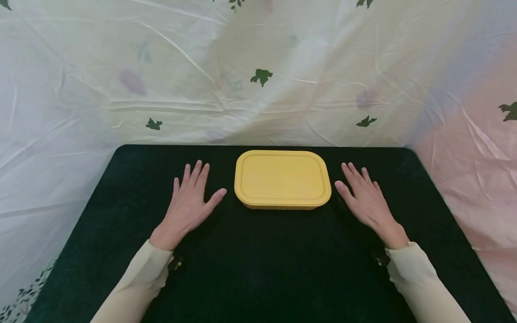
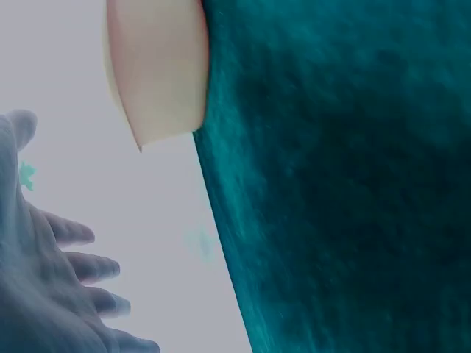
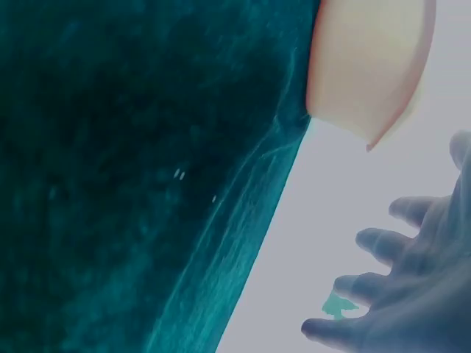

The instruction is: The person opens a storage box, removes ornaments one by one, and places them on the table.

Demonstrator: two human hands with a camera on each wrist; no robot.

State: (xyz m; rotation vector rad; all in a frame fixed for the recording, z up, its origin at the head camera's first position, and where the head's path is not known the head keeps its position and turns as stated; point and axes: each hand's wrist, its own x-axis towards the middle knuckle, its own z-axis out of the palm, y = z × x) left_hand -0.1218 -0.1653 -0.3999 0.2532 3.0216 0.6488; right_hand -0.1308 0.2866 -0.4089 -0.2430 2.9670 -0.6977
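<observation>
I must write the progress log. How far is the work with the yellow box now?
Nothing looks done yet: the yellow box sits lidded on the dark table. The left hand and right hand lie flat beside it, holding nothing. Any handling is left.

It looked like a makeshift recording booth. A leaf-printed plastic sheet (image 1: 258, 76) hung at twelve o'clock behind a dark cloth-covered table (image 1: 258, 269)

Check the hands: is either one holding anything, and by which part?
Nothing is held. The left hand and right hand lie flat with straight fingers on the dark table cover, either side of the lidded yellow container, neither touching it.
</observation>
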